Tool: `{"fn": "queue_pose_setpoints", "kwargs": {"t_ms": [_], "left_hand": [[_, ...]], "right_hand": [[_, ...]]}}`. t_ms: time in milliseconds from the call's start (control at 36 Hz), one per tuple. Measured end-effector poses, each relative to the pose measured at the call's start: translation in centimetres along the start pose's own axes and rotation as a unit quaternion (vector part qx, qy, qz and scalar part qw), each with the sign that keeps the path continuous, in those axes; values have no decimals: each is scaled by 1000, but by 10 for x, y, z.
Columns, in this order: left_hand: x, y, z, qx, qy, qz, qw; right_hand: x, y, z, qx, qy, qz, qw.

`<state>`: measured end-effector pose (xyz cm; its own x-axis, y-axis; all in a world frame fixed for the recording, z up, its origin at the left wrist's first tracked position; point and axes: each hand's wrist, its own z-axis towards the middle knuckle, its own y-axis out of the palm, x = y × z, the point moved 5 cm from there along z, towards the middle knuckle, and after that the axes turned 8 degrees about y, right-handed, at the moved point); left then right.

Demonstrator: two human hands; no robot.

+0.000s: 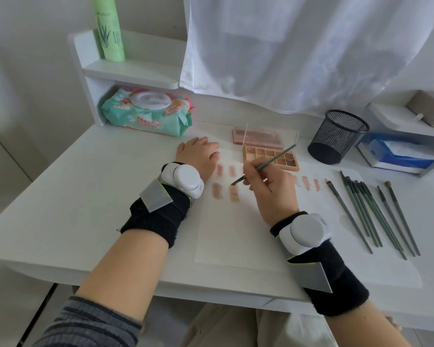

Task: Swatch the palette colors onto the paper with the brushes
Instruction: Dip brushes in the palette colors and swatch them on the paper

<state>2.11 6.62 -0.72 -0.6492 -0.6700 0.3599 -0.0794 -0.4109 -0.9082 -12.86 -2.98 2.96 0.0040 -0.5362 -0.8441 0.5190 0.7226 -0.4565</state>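
I am pinching the brush (262, 166) in my right hand (271, 194), gripping mid-handle since it looks light and stiff, its soft tip touching a swatch on the paper (236, 234). My left hand (198, 156) is lying flat, steadying the thin sheet. Beyond, the palette (271, 157) is sitting open on the tabletop (98, 196).

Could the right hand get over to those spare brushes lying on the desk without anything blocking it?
Probably yes. The spare brushes lie flat just to the right of the right hand, with only bare paper between. But that hand already holds a brush, so it would have to put it down first.
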Motion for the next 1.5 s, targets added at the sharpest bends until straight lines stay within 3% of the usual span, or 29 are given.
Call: {"fn": "queue_pose_setpoints", "kwargs": {"t_ms": [83, 222, 278, 417, 528, 667, 944, 1111, 1500], "left_hand": [[0, 0, 0, 3, 1, -1, 1000], [1, -1, -2, -1, -7, -8, 1000], [6, -3, -3, -2, -10, -10, 1000], [24, -3, -9, -28, -2, -6, 1000], [55, 1, -15, -13, 92, -7, 996], [109, 12, -26, -27, 197, -10, 980], [200, 46, -50, -133, 271, 14, 953], [221, 58, -54, -127, 291, -6, 948], [233, 65, -54, -158, 273, 3, 949]], "right_hand": [[1, 1, 0, -13, 14, 11, 1000], [-1, -23, 0, 88, 12, 104, 991], [-1, -41, -2, 127, 4, 93, 987], [15, -81, -7, 140, 7, -19, 990], [36, -108, -16, 119, -9, -139, 983], [52, -122, -25, 60, -60, -325, 942], [74, -143, -33, 19, 20, -390, 920], [76, -147, -32, -4, 47, -402, 915], [87, -171, -24, 85, 202, -357, 908]]}}
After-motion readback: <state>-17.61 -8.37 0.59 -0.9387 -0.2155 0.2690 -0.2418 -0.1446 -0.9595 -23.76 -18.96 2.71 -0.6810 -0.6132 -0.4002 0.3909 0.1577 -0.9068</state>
